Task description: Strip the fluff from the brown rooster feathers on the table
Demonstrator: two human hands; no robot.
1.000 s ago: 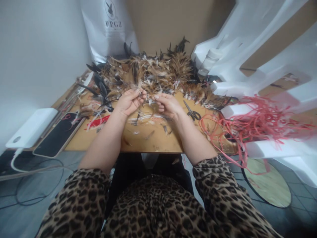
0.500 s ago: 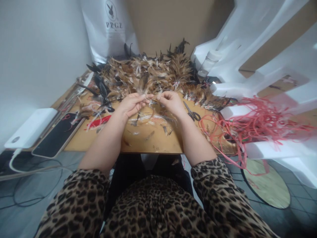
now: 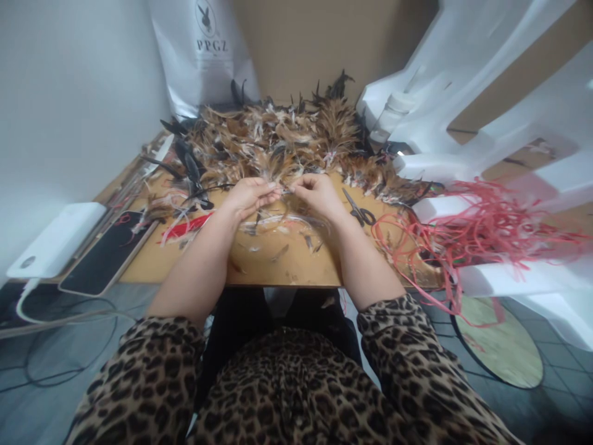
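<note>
My left hand [image 3: 256, 194] is closed in a pinch over the near edge of the feather pile. A small tuft of brown feathers [image 3: 273, 167] rises from its fingertips, partly blending with the feathers behind. My right hand [image 3: 315, 190] is also pinched, its fingertips close to the left ones. Whatever lies between the right fingers is too small to make out. A thin dark feather [image 3: 207, 191] sticks out to the left beside my left hand. Beyond both hands spreads a heap of brown and cream feathers [image 3: 259, 130].
Black-handled scissors [image 3: 359, 209] lie right of my right hand. Pink ribbons [image 3: 491, 222] tangle at the right edge. Red strips [image 3: 188, 226], a phone [image 3: 109, 253] and a white power bank [image 3: 58, 241] lie left. Feather scraps dot the wooden table [image 3: 287, 269]. A white bag [image 3: 208, 68] stands behind.
Both hands have shifted slightly, and their fingertips are closer together. The feather tuft at my left fingers sits lower, and a thin dark feather now shows left of that hand.
</note>
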